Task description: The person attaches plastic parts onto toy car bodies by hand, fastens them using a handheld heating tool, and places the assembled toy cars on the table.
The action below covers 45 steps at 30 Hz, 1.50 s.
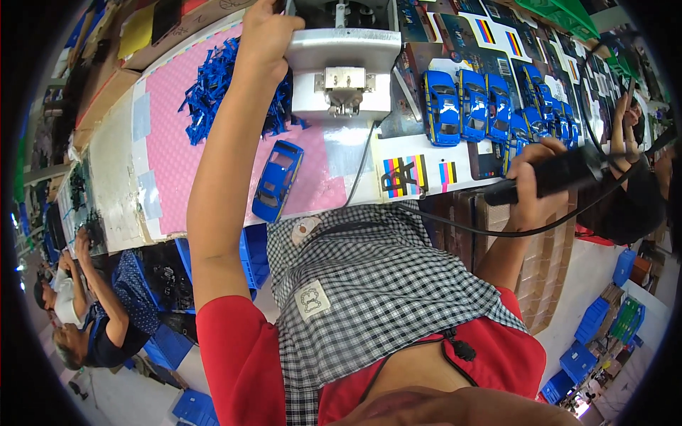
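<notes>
My left hand is at the left side of a grey metal machine, with its fingers bent against the edge and partly cut off by the frame. A shiny metal fixture sits on the machine's front. My right hand is wrapped round a black cylindrical tool with a cord, shaped like an electric screwdriver, near the table's front edge. A blue toy car lies on the pink mat below the machine. Several more blue toy cars stand in rows right of the machine.
A heap of small blue parts covers the mat left of the machine. A black cable loops past my apron. Printed sheets lie under the cars. Co-workers are at both sides. Blue bins stand on the floor.
</notes>
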### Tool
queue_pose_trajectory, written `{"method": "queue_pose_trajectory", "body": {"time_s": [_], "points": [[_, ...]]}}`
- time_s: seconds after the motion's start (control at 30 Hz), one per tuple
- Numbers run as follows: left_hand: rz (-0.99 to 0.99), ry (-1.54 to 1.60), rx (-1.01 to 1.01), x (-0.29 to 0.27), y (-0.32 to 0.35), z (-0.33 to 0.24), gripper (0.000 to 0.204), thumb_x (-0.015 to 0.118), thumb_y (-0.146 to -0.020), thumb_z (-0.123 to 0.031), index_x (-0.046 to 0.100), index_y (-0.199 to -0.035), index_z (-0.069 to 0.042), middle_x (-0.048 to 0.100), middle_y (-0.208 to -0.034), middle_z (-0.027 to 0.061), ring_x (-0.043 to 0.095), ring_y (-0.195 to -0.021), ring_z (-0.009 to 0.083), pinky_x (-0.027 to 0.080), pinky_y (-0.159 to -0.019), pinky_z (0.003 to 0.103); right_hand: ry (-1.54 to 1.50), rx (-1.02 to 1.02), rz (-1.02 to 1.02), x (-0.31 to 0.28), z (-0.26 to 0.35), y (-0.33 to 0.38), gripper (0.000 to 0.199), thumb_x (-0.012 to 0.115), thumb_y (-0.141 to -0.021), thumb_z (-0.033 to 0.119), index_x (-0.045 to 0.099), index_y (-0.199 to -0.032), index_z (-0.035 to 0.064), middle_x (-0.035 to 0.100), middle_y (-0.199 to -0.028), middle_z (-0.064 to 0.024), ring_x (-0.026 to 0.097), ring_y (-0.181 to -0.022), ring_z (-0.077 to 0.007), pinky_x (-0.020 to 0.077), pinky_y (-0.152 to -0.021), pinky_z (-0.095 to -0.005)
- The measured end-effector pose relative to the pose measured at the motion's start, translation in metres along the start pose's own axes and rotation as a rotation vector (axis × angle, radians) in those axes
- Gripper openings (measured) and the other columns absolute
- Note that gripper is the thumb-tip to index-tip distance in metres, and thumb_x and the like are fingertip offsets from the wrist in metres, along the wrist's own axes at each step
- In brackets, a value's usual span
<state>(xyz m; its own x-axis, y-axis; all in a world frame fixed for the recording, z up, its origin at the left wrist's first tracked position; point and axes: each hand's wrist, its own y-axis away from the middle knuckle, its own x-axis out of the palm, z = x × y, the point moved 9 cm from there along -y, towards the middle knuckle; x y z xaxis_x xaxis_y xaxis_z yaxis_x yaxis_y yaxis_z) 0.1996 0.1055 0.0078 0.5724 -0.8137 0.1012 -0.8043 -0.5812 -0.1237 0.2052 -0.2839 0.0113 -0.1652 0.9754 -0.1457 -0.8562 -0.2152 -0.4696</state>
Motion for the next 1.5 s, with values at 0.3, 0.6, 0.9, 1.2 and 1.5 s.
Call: {"method": "queue_pose_trajectory", "body": {"time_s": [0.3,0.6,0.9,1.2,1.5], "points": [[0.03,0.032,0.044,0.0,0.005,0.003,0.078,0.044,-0.06,0.019,0.042,-0.136,0.002,0.054,-0.126,0.0137,0.051,-0.114,0.0221,0.037,-0.094,0.024,0.537,0.279,-0.039,-0.039,0.0,0.043,0.038,0.078,-0.071,0.01,0.057,-0.102,-0.0003,0.058,-0.081,-0.0007,0.052,-0.073,-0.0081,0.0433,-0.067,-0.0227],[-0.054,0.049,0.087,-0.008,0.04,-0.009,0.074,0.045,-0.062,0.016,0.042,-0.135,0.002,0.053,-0.126,0.0148,0.05,-0.114,0.0225,0.037,-0.094,0.024,0.629,0.14,-0.221,-0.098,0.022,0.099,0.026,0.073,-0.077,0.007,0.057,-0.097,0.0007,0.056,-0.076,-0.0006,0.053,-0.064,-0.0066,0.0428,-0.058,-0.0206],[-0.051,-0.051,0.07,0.004,0.023,0.01,0.072,0.046,-0.063,0.014,0.043,-0.135,0.002,0.053,-0.125,0.016,0.049,-0.112,0.0245,0.038,-0.093,0.028,0.68,0.187,-0.127,-0.089,0.024,0.089,0.029,0.07,-0.08,0.007,0.055,-0.103,-0.0015,0.058,-0.08,-0.0024,0.054,-0.066,-0.0073,0.0425,-0.056,-0.0211],[-0.019,0.148,-0.006,0.0,0.015,0.02,0.072,0.046,-0.064,0.014,0.043,-0.136,0.0,0.056,-0.12,0.0163,0.054,-0.104,0.0239,0.041,-0.086,0.026,-0.164,0.35,0.126,-0.019,0.004,0.107,0.052,0.066,-0.078,0.022,0.042,-0.115,-0.0039,0.051,-0.077,-0.0105,0.051,-0.062,-0.018,0.0439,-0.057,-0.0279],[-0.033,0.348,0.156,0.019,-0.005,0.048,0.063,0.045,-0.069,0.007,0.043,-0.132,0.006,0.058,-0.117,0.0211,0.057,-0.101,0.0284,0.042,-0.088,0.027,-0.489,0.364,0.354,0.016,0.014,0.113,0.053,0.063,-0.082,0.035,0.033,-0.116,0.0072,0.047,-0.08,-0.0029,0.047,-0.054,-0.0138,0.0417,-0.053,-0.0296]]}}
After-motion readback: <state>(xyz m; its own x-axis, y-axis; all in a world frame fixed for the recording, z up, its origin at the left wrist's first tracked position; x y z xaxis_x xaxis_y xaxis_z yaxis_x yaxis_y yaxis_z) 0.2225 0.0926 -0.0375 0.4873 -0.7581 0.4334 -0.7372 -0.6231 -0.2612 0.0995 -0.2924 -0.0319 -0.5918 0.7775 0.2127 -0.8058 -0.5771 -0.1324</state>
